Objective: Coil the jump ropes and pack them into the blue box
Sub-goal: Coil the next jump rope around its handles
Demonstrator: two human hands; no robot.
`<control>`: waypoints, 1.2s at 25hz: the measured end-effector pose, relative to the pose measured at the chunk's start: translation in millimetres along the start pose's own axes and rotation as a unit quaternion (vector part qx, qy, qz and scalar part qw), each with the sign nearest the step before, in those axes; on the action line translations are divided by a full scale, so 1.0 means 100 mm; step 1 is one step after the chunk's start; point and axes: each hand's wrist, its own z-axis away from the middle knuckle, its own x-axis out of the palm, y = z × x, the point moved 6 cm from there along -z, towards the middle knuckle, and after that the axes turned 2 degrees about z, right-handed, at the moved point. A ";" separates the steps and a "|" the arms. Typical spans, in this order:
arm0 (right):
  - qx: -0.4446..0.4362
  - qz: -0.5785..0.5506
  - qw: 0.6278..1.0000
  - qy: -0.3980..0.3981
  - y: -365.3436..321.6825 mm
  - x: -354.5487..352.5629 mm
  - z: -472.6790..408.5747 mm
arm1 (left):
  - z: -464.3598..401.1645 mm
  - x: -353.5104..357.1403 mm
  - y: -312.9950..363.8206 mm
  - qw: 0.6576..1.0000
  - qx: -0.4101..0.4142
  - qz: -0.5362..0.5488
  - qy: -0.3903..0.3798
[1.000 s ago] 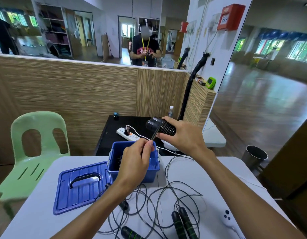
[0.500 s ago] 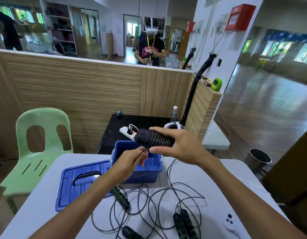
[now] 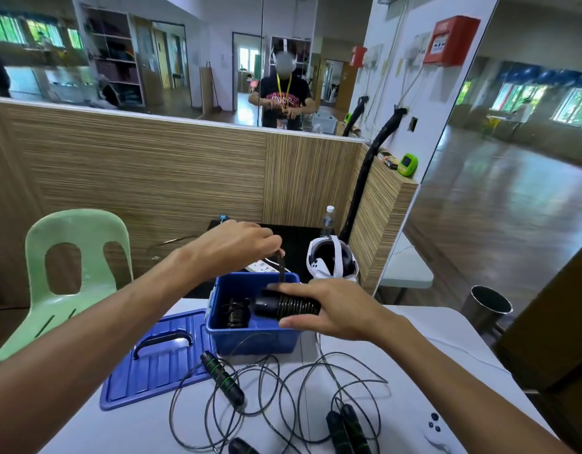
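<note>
A coiled jump rope bundle [image 3: 284, 308] is gripped by the right hand [image 3: 340, 314], fingers curled round it, and is held over the right rim of the open blue box [image 3: 250, 337]. A black strap end [image 3: 282, 268] rising from the bundle is pinched between the fingertips of the left hand [image 3: 232, 245], which is raised above the box's far edge. Another coiled rope [image 3: 234, 314] is seen lying inside the box.

The box is set at the far side of the white surface [image 3: 404, 365]. The blue lid [image 3: 158, 358], with its black handle up, is laid flat just left of the box, touching it. In front of the box, loose rope cord [image 3: 315, 388] is spread in tangled loops across the surface. One black-and-green handle [image 3: 222, 378] is lying on the loops beside the lid's corner; a pair of handles [image 3: 346, 429] is lying side by side near the front edge, and another handle end [image 3: 242, 447] is cut off by the frame bottom. A white controller [image 3: 435, 430] is placed at the front right.

Behind the box, a white headset [image 3: 332, 260] and a power strip [image 3: 261, 267] are seen on a black table, with a water bottle [image 3: 328, 219] further back. A green plastic chair [image 3: 76, 263] is standing to the left, a metal bin [image 3: 486, 308] to the right on the floor.
</note>
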 end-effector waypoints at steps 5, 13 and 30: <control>0.064 0.048 0.994 0.079 0.24 -0.11 -0.07 | -0.02 -0.28 0.36 0.995 -0.072 -0.069 -0.022; 0.131 -0.012 0.973 0.191 0.49 -0.38 -0.11 | 0.40 0.09 0.60 0.871 -0.323 0.330 0.171; 0.035 -0.049 0.995 0.079 0.02 -0.18 -0.08 | 0.37 0.82 0.35 0.865 -0.226 0.448 0.032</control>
